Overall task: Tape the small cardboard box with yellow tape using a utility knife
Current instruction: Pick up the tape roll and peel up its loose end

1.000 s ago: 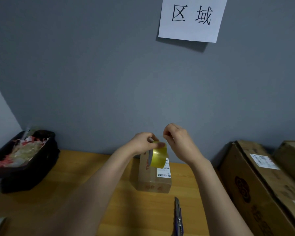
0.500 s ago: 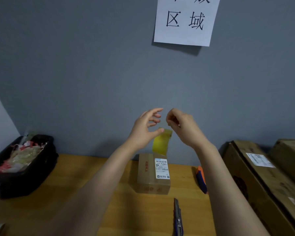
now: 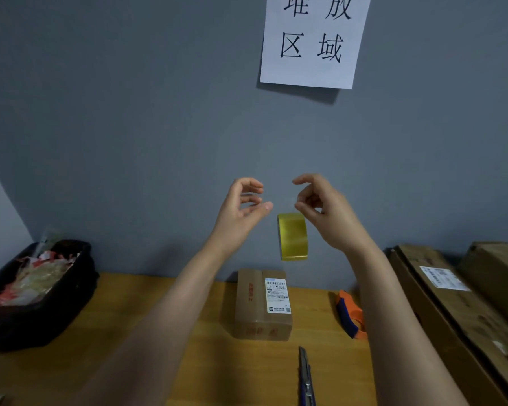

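The small cardboard box (image 3: 263,303) sits on our wooden table (image 3: 165,332), shipping label up, below and between our raised hands. A piece of yellow tape (image 3: 293,236) hangs above it, right beside our right hand (image 3: 324,213); we cannot tell whether it touches the thumb or hangs from a clear strand. Our right hand has its fingers curled and thumb near forefinger, while our left hand (image 3: 241,213) is loosely spread and holds nothing we can see. The utility knife (image 3: 305,376) lies on the table nearer us, apart from the box. An orange and blue tape dispenser (image 3: 349,315) rests to the box's right.
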